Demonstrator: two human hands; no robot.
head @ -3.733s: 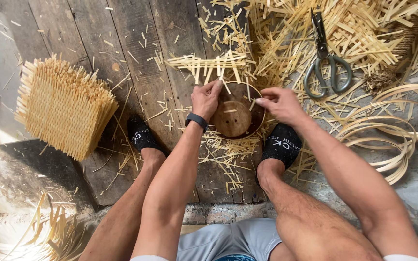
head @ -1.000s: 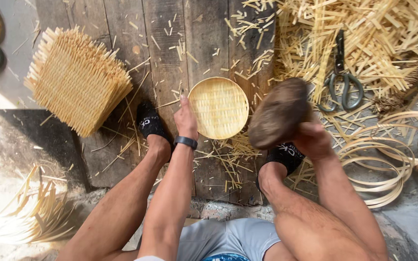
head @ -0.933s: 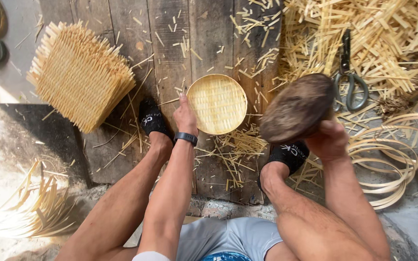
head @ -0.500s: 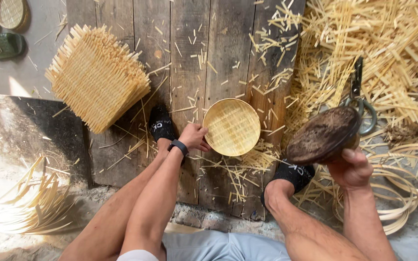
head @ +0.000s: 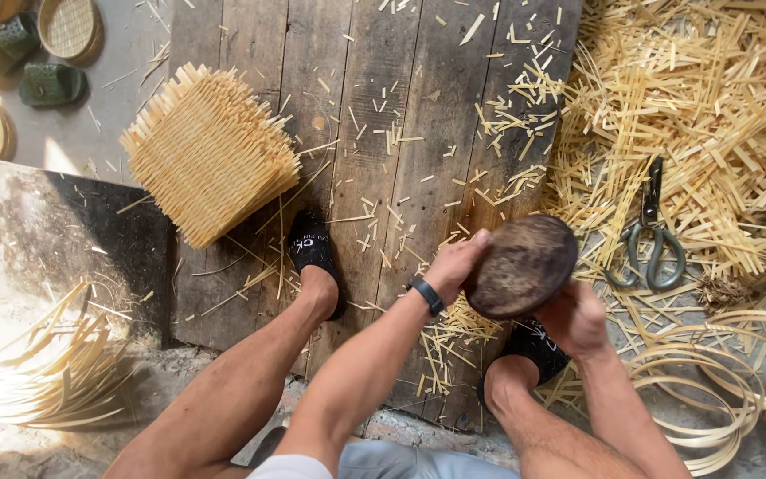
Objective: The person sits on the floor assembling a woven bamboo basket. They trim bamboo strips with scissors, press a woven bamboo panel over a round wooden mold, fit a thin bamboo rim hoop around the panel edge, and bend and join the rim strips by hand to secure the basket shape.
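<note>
Dark round mould (head: 522,266) sat tilted above the plank floor's (head: 383,106) near edge, right hand (head: 575,321) gripping underneath, left hand (head: 454,264) closed on its left rim.

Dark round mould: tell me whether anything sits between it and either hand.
Nothing visible does. The right hand grips the dark round mould from below, and the left hand presses against its left edge. Its underside is hidden.

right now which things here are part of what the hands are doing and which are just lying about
In hand:
left hand
right hand
dark round mould, held by both

Lying about:
stack of woven mats
scissors
bamboo hoops
loose strips
</note>
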